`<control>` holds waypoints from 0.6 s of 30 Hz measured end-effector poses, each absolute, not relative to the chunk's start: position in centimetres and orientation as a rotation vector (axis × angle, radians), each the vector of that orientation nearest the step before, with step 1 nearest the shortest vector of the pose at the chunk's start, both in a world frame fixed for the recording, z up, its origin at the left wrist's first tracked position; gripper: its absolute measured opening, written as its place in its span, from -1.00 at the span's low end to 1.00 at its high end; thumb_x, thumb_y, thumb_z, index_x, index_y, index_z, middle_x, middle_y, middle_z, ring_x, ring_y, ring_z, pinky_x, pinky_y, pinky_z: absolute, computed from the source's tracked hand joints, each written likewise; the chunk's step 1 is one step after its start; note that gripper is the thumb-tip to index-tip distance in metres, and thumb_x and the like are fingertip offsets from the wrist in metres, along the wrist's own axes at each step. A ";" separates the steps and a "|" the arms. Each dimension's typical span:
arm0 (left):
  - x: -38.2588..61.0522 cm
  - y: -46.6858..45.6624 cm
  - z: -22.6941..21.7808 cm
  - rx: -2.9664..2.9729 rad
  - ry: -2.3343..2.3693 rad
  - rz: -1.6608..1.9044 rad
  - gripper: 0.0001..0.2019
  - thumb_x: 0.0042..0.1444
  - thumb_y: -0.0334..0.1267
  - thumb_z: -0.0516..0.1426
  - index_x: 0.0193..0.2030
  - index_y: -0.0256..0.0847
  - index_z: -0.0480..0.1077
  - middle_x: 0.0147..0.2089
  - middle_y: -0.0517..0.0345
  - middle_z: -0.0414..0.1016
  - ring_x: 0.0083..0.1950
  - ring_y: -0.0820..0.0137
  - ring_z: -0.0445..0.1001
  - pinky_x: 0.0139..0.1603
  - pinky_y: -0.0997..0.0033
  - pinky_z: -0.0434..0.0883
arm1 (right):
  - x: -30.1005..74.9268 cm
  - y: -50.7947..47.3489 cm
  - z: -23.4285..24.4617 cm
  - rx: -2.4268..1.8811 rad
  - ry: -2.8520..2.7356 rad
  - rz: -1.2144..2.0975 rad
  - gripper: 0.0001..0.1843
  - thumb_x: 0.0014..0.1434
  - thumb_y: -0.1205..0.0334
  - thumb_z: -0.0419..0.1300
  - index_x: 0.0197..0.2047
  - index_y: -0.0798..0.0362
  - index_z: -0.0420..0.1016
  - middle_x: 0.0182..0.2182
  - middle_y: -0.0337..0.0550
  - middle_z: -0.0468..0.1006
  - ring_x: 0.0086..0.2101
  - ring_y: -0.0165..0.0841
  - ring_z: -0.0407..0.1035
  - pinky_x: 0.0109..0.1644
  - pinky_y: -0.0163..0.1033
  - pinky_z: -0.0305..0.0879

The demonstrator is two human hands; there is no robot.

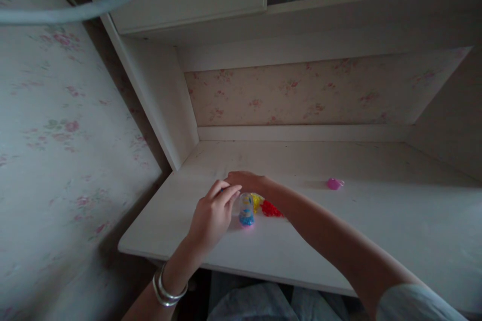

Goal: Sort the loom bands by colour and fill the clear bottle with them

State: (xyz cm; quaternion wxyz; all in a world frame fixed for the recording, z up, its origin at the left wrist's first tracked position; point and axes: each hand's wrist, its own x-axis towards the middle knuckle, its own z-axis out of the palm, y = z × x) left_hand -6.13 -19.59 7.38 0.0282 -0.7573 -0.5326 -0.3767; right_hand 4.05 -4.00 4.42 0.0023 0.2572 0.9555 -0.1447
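Observation:
A small clear jar [246,209] with blue and yellow bits inside stands upright on the white desk [376,220]. My left hand [213,215] hovers just left of the jar, fingers loosely curled and slightly apart, fingertips near its top. My right hand [244,180] reaches across behind the jar with fingers bent down; what they touch is hidden. Small yellow pieces [256,201] and red pieces [271,209] lie on the desk right of the jar, under my right forearm. A pink lid-like piece [334,183] lies farther right.
The desk sits in a white alcove with floral wallpaper behind [312,98] and on the left wall [64,160]. A cabinet and shelf [226,5] hang above. Silver bangles [167,288] circle my left wrist.

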 end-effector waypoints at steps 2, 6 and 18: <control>-7.1 -19.5 6.7 -2.257 -1.721 -1.304 -0.78 0.23 -0.29 -0.01 -0.09 -0.17 0.42 -0.19 0.09 0.41 -0.18 0.45 0.43 -0.14 0.48 0.38 | 3.7 -3.6 3.8 0.704 3.012 -0.418 -0.82 0.15 0.23 0.15 -0.21 0.04 0.53 -0.43 -0.20 0.51 -0.46 -0.44 0.33 -0.45 -0.40 0.10; -9.3 -19.5 4.4 -2.165 -1.883 -1.413 -0.77 0.23 -0.23 -0.02 -0.16 -0.21 0.44 -0.20 0.05 0.43 -0.18 0.40 0.42 -0.16 0.43 0.37 | 3.3 -2.7 2.7 0.583 3.035 -0.324 -0.74 0.16 0.22 0.15 -0.07 -0.01 0.48 -0.31 -0.15 0.50 -0.37 -0.43 0.35 -0.39 -0.41 0.14; -10.6 -19.3 -1.7 -2.225 -2.163 -1.233 -0.73 0.22 -0.18 -0.05 -0.22 -0.21 0.45 -0.26 0.06 0.47 -0.27 0.37 0.44 -0.24 0.38 0.38 | 2.8 -2.2 1.8 0.791 3.046 -0.190 -0.78 0.17 0.21 0.12 -0.18 -0.02 0.57 -0.24 -0.13 0.50 -0.29 -0.37 0.38 -0.36 -0.40 0.18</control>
